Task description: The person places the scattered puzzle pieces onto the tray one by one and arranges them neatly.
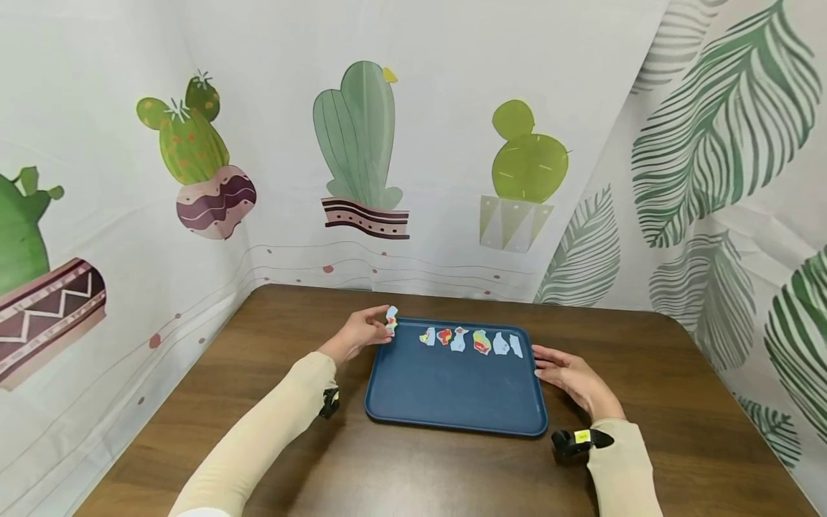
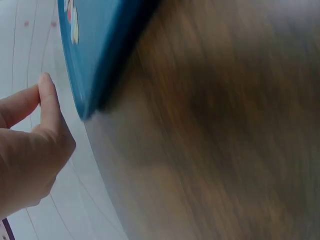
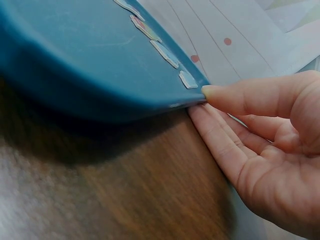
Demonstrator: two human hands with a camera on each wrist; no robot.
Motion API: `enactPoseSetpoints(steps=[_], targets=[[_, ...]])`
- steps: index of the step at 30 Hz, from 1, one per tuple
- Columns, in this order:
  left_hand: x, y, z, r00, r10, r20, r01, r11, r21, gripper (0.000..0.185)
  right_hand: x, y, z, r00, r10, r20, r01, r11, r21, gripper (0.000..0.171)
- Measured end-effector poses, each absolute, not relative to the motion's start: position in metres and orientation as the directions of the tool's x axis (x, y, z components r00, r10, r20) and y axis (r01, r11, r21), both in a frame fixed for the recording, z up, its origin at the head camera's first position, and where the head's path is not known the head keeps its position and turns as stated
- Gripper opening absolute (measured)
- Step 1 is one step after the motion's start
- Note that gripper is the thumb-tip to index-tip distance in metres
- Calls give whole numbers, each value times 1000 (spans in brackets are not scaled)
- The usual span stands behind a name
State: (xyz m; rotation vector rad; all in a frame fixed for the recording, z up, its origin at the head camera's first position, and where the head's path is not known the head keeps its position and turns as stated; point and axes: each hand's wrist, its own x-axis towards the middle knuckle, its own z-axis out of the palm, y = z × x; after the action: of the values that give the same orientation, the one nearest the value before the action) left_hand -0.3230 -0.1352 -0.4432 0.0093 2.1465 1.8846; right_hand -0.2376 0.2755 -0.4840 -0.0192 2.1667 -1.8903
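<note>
A dark blue tray (image 1: pixel 452 388) lies on the wooden table. Along its far side runs a row of several small, irregular paper pieces (image 1: pixel 481 342), pale blue or patterned in red and yellow. My left hand (image 1: pixel 359 332) pinches another such paper piece (image 1: pixel 391 317) upright at the tray's far left corner. In the left wrist view, thumb and index fingertip of that left hand (image 2: pixel 37 135) meet, with the piece hidden. At the tray's right edge, my right hand (image 3: pixel 265 130) grips the rim, thumb on top and fingers below it.
The brown table (image 1: pixel 413 470) extends around the tray on all sides. Behind it hangs a white cloth (image 1: pixel 439 143) printed with cacti and leaves. A black wrist camera (image 1: pixel 571 442) sits at the right wrist and another wrist camera (image 1: pixel 329 402) at the left.
</note>
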Motion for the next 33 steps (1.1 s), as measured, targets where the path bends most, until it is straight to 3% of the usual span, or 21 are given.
enactPoseSetpoints(steps=[12,25,33], targets=[[-313,-108,-450,-944,151,-294,-261,206,943,65,-238,275,-486,-966,-197,-167,143,134,-981,61],[-311,-99,-460,-948,138,-288,-247,260,934,61,-238,275,-485,-966,-182,-185,159,146,-976,61],[-312,-97,-463,-960,155,-234,-169,346,923,59,-238,276,-483,-967,-179,-182,158,141,-977,61]])
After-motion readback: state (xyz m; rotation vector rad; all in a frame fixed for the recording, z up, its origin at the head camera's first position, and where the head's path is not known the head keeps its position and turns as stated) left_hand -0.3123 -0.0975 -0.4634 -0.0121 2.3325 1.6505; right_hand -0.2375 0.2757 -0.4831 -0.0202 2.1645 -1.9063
